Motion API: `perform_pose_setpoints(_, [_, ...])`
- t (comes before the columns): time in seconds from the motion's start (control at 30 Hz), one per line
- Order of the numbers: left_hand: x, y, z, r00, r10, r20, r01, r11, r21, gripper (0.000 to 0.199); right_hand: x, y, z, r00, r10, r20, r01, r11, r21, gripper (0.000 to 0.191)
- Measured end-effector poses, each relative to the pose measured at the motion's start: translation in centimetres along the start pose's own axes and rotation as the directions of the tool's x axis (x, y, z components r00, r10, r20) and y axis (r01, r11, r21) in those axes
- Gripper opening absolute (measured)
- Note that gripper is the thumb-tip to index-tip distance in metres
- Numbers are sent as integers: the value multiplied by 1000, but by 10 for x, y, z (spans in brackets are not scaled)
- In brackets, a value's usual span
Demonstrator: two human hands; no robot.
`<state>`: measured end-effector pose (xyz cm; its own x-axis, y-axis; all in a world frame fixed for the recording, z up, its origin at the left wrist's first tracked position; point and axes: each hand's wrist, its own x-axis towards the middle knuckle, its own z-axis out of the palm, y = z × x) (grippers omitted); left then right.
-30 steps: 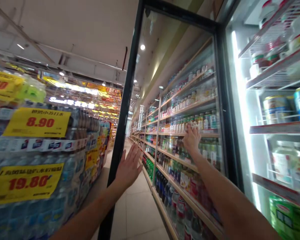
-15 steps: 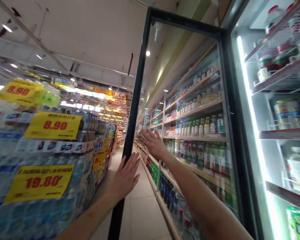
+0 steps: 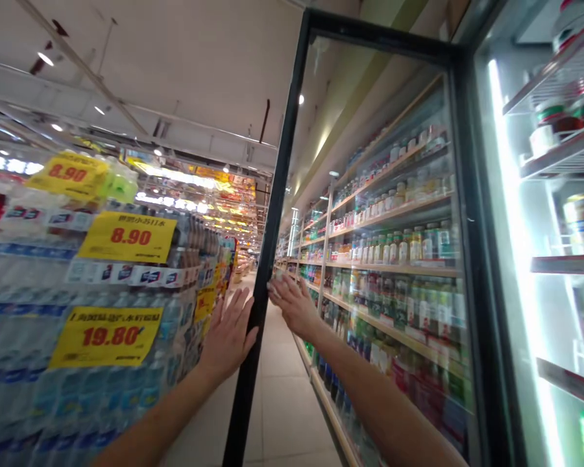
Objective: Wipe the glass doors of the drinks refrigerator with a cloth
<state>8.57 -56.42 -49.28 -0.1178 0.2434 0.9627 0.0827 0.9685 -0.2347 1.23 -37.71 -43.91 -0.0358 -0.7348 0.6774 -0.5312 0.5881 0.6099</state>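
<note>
A glass cooler door [image 3: 379,97] with a black frame [image 3: 285,155] stands swung open in front of me. My left hand [image 3: 226,340] is at the frame's outer side, fingers stretched out and thumb reaching the frame; whether it touches is hard to tell. On the other side of that upright, my right hand [image 3: 296,308] lies flat against or just before the glass, its fingers extended. A small pale patch shows at its fingertips, too blurred to tell whether it is a reflection or a thing under them.
At right, the lit cooler's wire shelves [image 3: 564,152] hold jars, cans and packs. Stacked bottled water with yellow price signs [image 3: 121,237] stands on the left. Long shelves of bottles [image 3: 399,250] show through the glass. A tiled aisle floor [image 3: 282,395] runs ahead.
My view has turned left, shifting the scene rightward. My right hand has moved lower on the glass, closer to the frame's upright. My left hand has slid to the frame's outer side.
</note>
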Motion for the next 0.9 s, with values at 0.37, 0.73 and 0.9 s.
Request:
perform_pose_setpoints(0.37, [-7,3,-7,997,65,41,-64,998,-24,50,-2,25,-6,998,-2,-66,-2,999,-54,50])
perform_pose_setpoints(0.73, [-30,15,-10,987,106,120,-98,993,-66,49,-130,-94,52,945,-321,59,316,945,78,40])
perform_pose_setpoints(0.9, [-35,28,-7,972,172,160,-158,983,-99,49,-129,-62,47,940,-340,7,339,939,65,41])
